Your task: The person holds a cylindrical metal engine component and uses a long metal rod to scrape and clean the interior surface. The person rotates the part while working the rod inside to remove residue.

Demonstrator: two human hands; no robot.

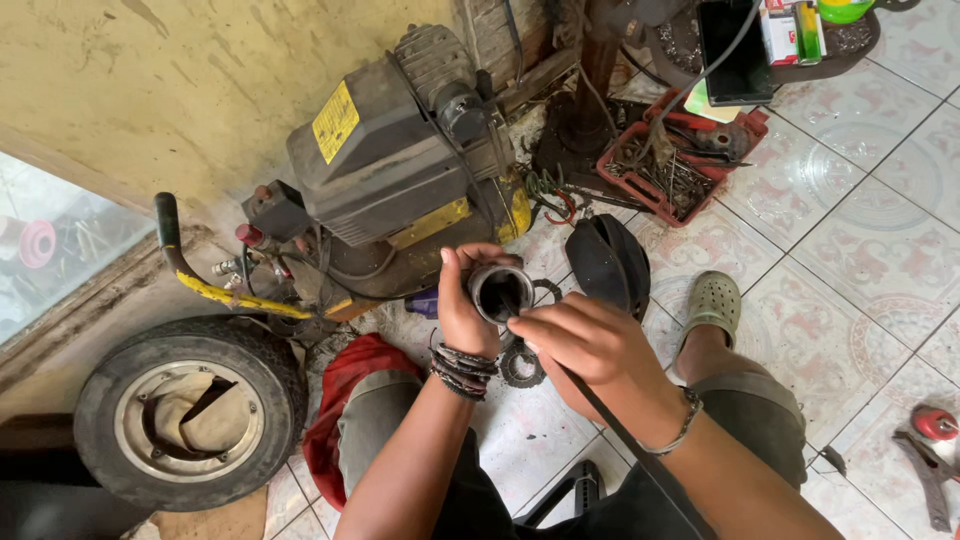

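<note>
My left hand (462,305) grips a short metal cylinder (499,291), a sleeve-like part with its dark open end facing me. My right hand (590,340) holds a long thin dark tool (625,430) whose tip reaches into the cylinder's opening; the shaft runs back along my right forearm. Both hands are over the tiled floor between my knees. A toothed sprocket (520,365) lies on the tiles just below the hands, partly hidden by them.
A grey and yellow air compressor (400,160) stands ahead. A small wheel with tyre (190,410) lies at left. A red tray of bolts and tools (670,170) sits at upper right. A black cap (608,262), red cloth (345,390) and pliers (930,470) lie on the floor.
</note>
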